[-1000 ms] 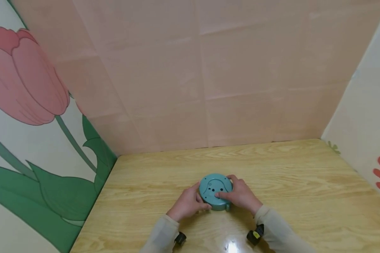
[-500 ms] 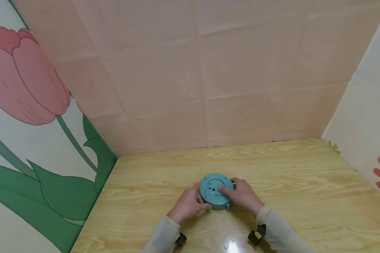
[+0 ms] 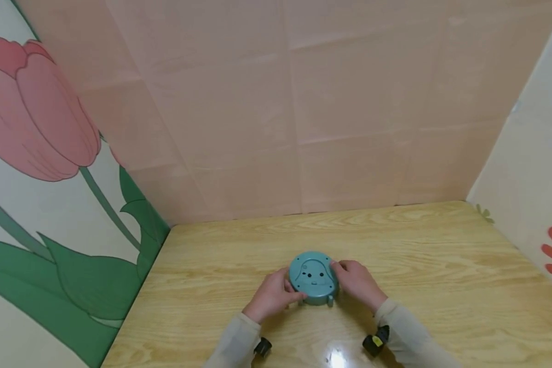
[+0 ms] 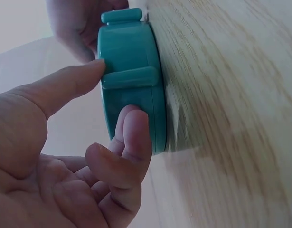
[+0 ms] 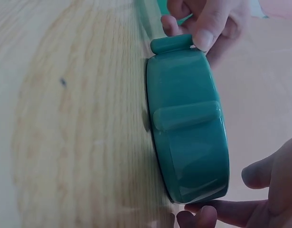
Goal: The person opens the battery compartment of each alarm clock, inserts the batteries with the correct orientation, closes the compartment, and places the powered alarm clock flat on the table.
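A round teal case (image 3: 309, 292), like the back of a small alarm clock, lies flat on the wooden table. Its upper side has a shallow recess, small dark holes and a slot. Two short bar-shaped feet stick out of its side, one (image 4: 131, 78) nearest my left thumb. My left hand (image 3: 271, 296) holds the near left rim, thumb on the upper edge and fingertips against the side. At the right rim, fingers of my right hand (image 3: 359, 285) touch the side. In the right wrist view, the right thumb (image 5: 259, 172) stands slightly off the upper face.
The wooden table (image 3: 230, 245) reaches back to a wall covered with a pink sheet (image 3: 239, 112). A tulip-painted wall (image 3: 41, 112) borders its left, a pale wall (image 3: 524, 168) its right. Black wrist cameras, including the right one (image 3: 374, 343), hang below both sleeves.
My right thumb has drawn back from the middle of the clock-like case to its right rim, uncovering the holes. The right hand has shifted slightly right; the left hand keeps its hold.
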A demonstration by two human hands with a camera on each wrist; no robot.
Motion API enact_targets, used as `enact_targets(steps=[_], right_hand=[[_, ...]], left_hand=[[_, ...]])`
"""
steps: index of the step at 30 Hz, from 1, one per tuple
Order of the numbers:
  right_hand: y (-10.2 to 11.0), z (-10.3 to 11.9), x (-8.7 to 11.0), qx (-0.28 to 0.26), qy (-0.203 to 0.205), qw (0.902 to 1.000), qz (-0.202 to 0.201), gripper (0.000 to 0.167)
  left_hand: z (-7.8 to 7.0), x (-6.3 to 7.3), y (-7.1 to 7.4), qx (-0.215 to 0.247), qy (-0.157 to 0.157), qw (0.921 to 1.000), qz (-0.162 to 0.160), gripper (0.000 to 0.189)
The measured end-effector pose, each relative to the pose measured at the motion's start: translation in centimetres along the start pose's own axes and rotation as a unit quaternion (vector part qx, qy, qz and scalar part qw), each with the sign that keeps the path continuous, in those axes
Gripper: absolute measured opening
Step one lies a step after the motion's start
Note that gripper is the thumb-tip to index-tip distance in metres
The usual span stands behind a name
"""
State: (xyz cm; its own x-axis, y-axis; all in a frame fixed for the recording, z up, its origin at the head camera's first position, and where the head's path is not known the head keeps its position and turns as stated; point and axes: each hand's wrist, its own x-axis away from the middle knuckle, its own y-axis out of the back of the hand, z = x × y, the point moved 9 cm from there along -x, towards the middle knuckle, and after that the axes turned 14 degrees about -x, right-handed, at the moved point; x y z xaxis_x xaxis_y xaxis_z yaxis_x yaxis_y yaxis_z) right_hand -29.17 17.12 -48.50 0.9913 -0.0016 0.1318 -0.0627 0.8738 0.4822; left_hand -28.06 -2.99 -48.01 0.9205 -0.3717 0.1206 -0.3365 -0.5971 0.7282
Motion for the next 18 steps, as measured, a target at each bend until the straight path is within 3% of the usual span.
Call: enact_targets(steps=[10, 18], right_hand=[[0.1, -0.3, 0.2, -0.015, -0.011, 0.9998, -0.003, 0.056], [0.6, 0.9, 0.8, -0.019, 0.008, 0.9997, -0.013, 0.060]], left_hand=[[0.2, 0.0, -0.2, 0.025, 0.007, 0.9996, 0.015, 0.081], [0.1, -0.1, -0.1, 0.024, 0.001, 0.9996, 0.013, 0.079]])
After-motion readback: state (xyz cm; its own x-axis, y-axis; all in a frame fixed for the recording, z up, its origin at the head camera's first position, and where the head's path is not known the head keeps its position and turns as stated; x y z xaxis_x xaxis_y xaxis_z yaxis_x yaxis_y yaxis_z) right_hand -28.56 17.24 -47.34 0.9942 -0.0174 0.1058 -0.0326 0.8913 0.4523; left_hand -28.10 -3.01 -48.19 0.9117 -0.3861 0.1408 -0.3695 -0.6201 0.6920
